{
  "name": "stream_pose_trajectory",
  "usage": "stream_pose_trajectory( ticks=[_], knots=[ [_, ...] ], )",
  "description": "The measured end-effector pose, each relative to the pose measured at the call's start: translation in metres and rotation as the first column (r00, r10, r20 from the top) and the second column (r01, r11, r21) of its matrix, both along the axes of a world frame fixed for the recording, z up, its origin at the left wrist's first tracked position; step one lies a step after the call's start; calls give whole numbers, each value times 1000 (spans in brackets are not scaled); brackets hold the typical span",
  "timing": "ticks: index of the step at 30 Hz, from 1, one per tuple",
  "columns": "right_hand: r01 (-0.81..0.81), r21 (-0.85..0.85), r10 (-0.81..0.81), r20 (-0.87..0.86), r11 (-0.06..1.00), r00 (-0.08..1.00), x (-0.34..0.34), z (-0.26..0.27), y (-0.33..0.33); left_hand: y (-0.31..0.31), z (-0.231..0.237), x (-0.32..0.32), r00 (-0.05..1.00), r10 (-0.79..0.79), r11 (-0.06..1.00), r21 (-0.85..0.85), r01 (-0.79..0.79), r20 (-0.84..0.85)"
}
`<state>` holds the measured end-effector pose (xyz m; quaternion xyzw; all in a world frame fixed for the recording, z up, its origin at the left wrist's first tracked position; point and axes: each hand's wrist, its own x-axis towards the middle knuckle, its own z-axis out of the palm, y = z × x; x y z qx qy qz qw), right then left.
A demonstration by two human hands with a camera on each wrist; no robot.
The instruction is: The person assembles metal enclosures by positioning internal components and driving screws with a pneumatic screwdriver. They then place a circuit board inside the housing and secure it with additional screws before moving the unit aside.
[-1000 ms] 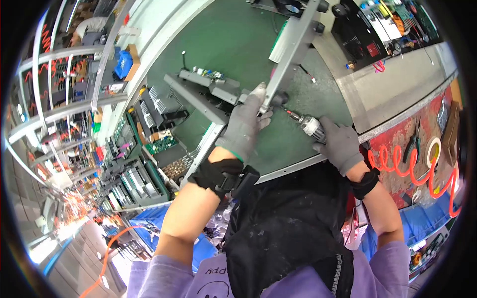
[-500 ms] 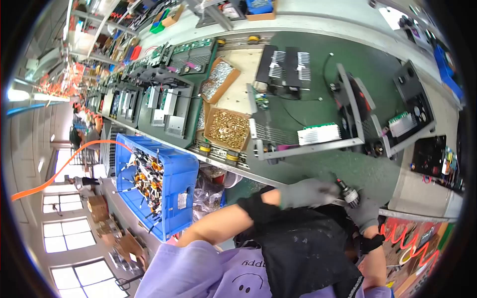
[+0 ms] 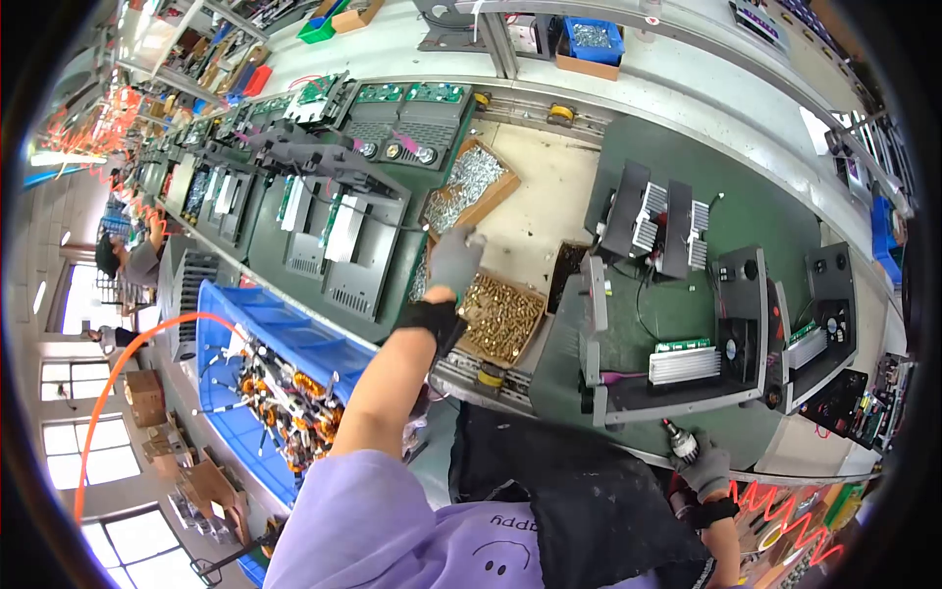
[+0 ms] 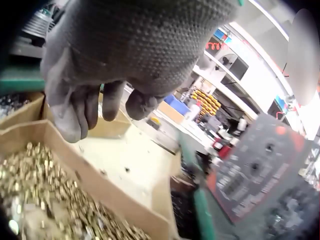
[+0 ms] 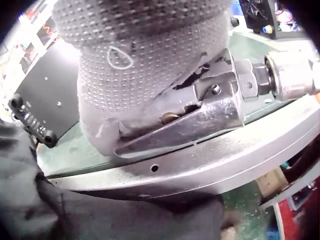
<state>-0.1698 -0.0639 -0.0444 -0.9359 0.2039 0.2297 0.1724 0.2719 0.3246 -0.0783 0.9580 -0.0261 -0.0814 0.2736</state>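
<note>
My gloved left hand (image 3: 456, 260) hovers at the edge of a cardboard box (image 4: 107, 187) filled with small brass-coloured screws (image 3: 502, 312). In the left wrist view its fingers (image 4: 72, 117) hang loosely bent over the box wall, and nothing shows between them. At the bench's front edge my gloved right hand (image 3: 705, 471) grips an air screwdriver (image 3: 681, 442); its metal body (image 5: 220, 107) lies along the palm in the right wrist view. Just beyond the screwdriver stands a grey metal chassis (image 3: 677, 398) with a white finned heatsink (image 3: 684, 366) and a fan.
A second open chassis (image 3: 834, 294) stands to the right. Black heatsink units (image 3: 677, 236) lie behind. Another box (image 3: 496, 201) contains silver screws. Grey panels (image 3: 339, 265) lie on the left bench, above a blue crate (image 3: 294, 329) of wired parts. An orange hose (image 3: 113, 393) arcs over the crate.
My left hand has left the grey metal part it was touching and moved left to the screw box. My right hand still holds the screwdriver, now lower by the bench edge. The view has turned left.
</note>
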Motion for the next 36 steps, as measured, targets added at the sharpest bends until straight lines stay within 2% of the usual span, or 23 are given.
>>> stream_pose_trajectory(
  ticks=[1, 3, 4, 6, 7, 10, 12, 14, 16, 17, 18, 19, 20, 23, 24, 26, 28, 29, 30, 31, 33, 34, 36],
  knots=[
    [-14, -45, 13, -14, 999, 1000, 1, 0, 1, -7, -4, 27, 1000, -11, 1000, -13, 11, -4],
    [-4, -53, 2, -37, 999, 999, -3, -7, 0, -23, -14, 72, 999, 25, 959, 282, -10, -47],
    [-8, -49, 5, -57, 999, 998, -2, -8, -1, -27, -26, 87, 998, 11, 963, 269, 4, -54],
    [18, -59, -24, -107, 998, 994, 2, -5, 0, -32, -47, 109, 971, 232, 876, 446, -184, -54],
    [5, -72, -17, -168, 997, 986, 4, -3, 0, -34, -49, 112, 965, 256, 830, 523, -194, -48],
    [-33, -110, 11, -196, 993, 981, -4, -10, -2, -27, -55, 123, 954, 254, 911, 371, -181, -159],
    [-48, -133, 27, -158, 990, 987, -8, -18, -3, -23, -57, 126, 963, 224, 904, 402, -148, -150],
    [5, -111, -16, -94, 994, 995, -14, -20, 1, -9, -60, 124, 992, 101, 977, 194, -84, -77],
    [6, -106, -13, -56, 994, 998, -8, -3, 7, -10, -49, 115, 990, 142, 984, 104, -143, 19],
    [12, -87, -15, -32, 996, 999, -15, 1, 10, -12, -42, 111, 935, 304, 874, -338, -350, -182],
    [16, -66, -17, -7, 998, 1000, -19, 7, 11, -13, -32, 107, 841, 340, 532, -652, -541, -421],
    [160, 3, -155, -236, 987, 959, 1, 41, 21, -17, -10, 99, 826, 314, 433, -703, -564, -469],
    [107, 37, -106, -26, 994, 994, -15, 44, 22, -14, -2, 93, 827, 313, 433, -706, -561, -466],
    [139, 96, -128, -108, 986, 986, -29, 95, 25, 1, 6, 78, 812, 113, 125, -803, -583, -572],
    [262, 302, -277, 8, 917, 961, -47, 106, 28, -1, 18, 68, 820, 105, 124, -810, -573, -563],
    [422, 621, -586, 76, 661, 807, -46, 109, 41, -10, 47, 50, 812, -54, -43, -811, -583, -581],
    [432, 744, -703, 71, 510, 708, 1, 139, 59, -21, 61, 35, 804, -111, -72, -802, -593, -585],
    [435, 739, -690, 56, 515, 721, 20, 148, 63, -31, 74, 23, 795, -222, -82, -801, -593, -565],
    [374, 707, -600, 88, 600, 795, 35, 156, 61, -41, 86, 12, 774, -333, -89, -799, -594, -538],
    [358, 691, -587, 119, 628, 801, 49, 161, 67, -52, 96, 3, 711, -470, -58, -785, -616, -523],
    [255, 698, -592, 294, 670, 751, 78, 167, 81, -84, 126, -25, 654, -551, -3, -783, -622, -518],
    [171, 635, -495, 376, 753, 783, 85, 170, 79, -96, 134, -38, 618, -597, 24, -782, -623, -511],
    [174, 562, -428, 361, 809, 828, 99, 186, 81, -123, 159, -63, 572, -626, 84, -775, -627, -531]
  ],
)
